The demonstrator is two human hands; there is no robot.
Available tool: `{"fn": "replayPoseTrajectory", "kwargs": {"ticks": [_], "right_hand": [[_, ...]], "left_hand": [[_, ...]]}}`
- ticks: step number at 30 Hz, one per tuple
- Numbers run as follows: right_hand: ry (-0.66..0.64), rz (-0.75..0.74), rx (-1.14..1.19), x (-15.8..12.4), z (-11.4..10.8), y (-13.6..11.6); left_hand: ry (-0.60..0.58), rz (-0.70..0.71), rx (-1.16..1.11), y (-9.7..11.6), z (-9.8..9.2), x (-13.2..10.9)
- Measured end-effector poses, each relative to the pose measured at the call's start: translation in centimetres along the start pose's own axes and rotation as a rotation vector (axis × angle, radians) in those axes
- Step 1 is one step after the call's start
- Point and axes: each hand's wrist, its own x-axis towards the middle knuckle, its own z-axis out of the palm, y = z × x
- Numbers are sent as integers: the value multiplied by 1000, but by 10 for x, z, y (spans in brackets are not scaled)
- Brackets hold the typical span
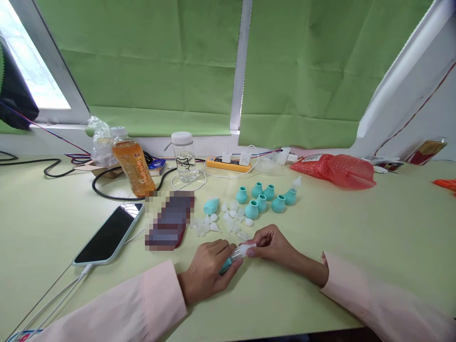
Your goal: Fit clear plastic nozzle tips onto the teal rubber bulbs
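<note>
My left hand (213, 266) is closed round a teal squeeze bulb (225, 266), mostly hidden by my fingers. A clear plastic tube (236, 253) sticks out of the bulb towards the right. On the tube's far end sits a whitish soft tip (248, 247), pinched between the thumb and fingers of my right hand (269, 243). The parts look like those of a nasal aspirator. Just beyond my hands lie loose white tips (231, 213) and clear tubes (201, 228). Several teal bulbs (278, 204) stand behind them, and one bulb (211, 206) lies on its side.
Left of my hands are a phone (109, 235) with a cable and a blurred dark red packet (171, 221). Farther back stand a tea bottle (133, 166), a water bottle (185, 159) and an orange power strip (228, 164). A red bubble-wrap bag (335, 170) lies at back right.
</note>
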Motion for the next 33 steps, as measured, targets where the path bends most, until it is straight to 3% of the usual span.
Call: {"fn": "replayPoseTrajectory", "kwargs": {"ticks": [9, 15, 21, 24, 27, 33], "right_hand": [[75, -84, -120, -7, 6, -7], [137, -451, -482, -14, -4, -30], [645, -666, -598, -4, -48, -49], [787, -727, -775, 1, -65, -55], [824, -735, -911, 4, -73, -56], [770, -629, -997, 8, -77, -50]], "left_hand": [[-5, -15, -87, 1, -1, 0], [-23, -22, -270, 1, -12, 3], [67, -96, -198, -7, -7, 4], [79, -108, -91, -13, -4, 7], [69, -102, 6, -17, -4, 9], [39, -143, 81, -18, -6, 9]]}}
